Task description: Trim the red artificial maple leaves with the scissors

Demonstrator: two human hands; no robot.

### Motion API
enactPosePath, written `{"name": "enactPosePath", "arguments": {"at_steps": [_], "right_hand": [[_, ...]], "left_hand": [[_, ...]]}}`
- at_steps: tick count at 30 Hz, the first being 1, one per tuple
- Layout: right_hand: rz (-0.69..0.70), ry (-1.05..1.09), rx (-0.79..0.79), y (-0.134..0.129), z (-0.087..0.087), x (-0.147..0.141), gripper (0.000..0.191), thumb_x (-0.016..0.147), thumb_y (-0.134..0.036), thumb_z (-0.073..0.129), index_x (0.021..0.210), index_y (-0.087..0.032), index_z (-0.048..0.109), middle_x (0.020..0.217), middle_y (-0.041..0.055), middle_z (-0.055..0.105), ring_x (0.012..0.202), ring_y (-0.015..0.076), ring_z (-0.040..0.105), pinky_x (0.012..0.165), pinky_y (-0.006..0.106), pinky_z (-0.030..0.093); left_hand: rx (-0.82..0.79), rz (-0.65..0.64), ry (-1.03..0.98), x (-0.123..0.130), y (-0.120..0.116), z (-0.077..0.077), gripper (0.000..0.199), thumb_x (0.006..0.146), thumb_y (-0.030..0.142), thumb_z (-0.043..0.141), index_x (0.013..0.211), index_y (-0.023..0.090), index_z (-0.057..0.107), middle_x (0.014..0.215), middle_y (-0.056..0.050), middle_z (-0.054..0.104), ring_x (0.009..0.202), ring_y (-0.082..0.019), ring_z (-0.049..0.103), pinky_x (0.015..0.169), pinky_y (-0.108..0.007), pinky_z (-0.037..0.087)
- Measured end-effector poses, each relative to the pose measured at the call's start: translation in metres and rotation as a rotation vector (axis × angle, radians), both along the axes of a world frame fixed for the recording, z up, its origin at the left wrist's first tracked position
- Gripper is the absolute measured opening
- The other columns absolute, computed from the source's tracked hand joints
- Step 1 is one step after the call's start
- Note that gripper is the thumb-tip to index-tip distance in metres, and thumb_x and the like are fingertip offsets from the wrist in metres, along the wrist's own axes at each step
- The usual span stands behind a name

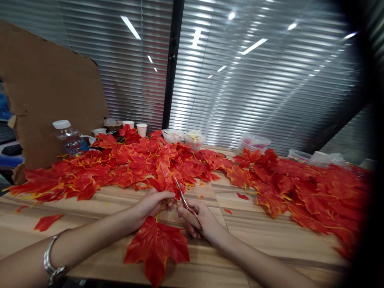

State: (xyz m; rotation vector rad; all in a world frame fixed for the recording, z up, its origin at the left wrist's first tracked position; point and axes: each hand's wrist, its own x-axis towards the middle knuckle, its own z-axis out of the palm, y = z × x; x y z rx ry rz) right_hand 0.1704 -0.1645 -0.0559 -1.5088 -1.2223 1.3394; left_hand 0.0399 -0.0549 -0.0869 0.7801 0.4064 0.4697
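Observation:
My left hand (153,203) pinches the yellow stem of a large red artificial maple leaf (157,247) that hangs down over the table's front edge. My right hand (199,220) grips a pair of small scissors (183,199), their blades pointing up and left toward the stem near my left fingers. Both hands sit close together at the near middle of the wooden table (264,236). A silver bracelet (51,260) circles my left wrist.
Red maple leaves lie in a heap on the left (120,164) and another on the right (306,188). A water bottle (68,138), paper cups (141,129) and plastic containers (195,138) stand at the back. A cardboard sheet (51,96) leans at the left. Blinds behind.

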Motion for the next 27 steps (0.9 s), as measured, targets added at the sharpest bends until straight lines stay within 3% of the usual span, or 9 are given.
{"name": "enactPosePath", "arguments": {"at_steps": [10,21,27], "right_hand": [[0.015,0.067,0.024,0.0002,-0.0052,0.0022,0.038,0.083,-0.052,0.045,0.082,-0.015,0.05,0.041,-0.0061,0.046,0.032,0.0058,0.041,0.03,0.012,0.029],[-0.026,0.003,0.0,0.0006,-0.0003,-0.0008,0.037,0.08,-0.052,0.049,0.078,-0.015,0.05,0.037,-0.0089,0.04,0.028,0.0039,0.033,0.029,0.012,0.026],[-0.012,0.028,0.024,0.0005,-0.002,0.0005,0.037,0.082,-0.052,0.047,0.08,-0.015,0.051,0.039,-0.0073,0.043,0.03,0.0051,0.038,0.029,0.012,0.027]], "left_hand": [[0.018,-0.009,-0.033,-0.0003,-0.0022,0.0049,0.01,0.067,0.017,0.064,0.062,0.011,0.057,0.055,0.0,0.054,0.053,-0.01,0.047,0.055,-0.025,0.036],[0.002,-0.02,-0.051,0.0006,-0.0013,0.0005,0.011,0.067,0.016,0.064,0.062,0.011,0.056,0.056,-0.001,0.053,0.053,-0.011,0.047,0.056,-0.026,0.036],[0.069,-0.039,-0.029,0.0009,-0.0016,-0.0029,0.012,0.069,0.018,0.063,0.062,0.012,0.056,0.056,-0.001,0.053,0.053,-0.011,0.046,0.055,-0.025,0.035]]}}
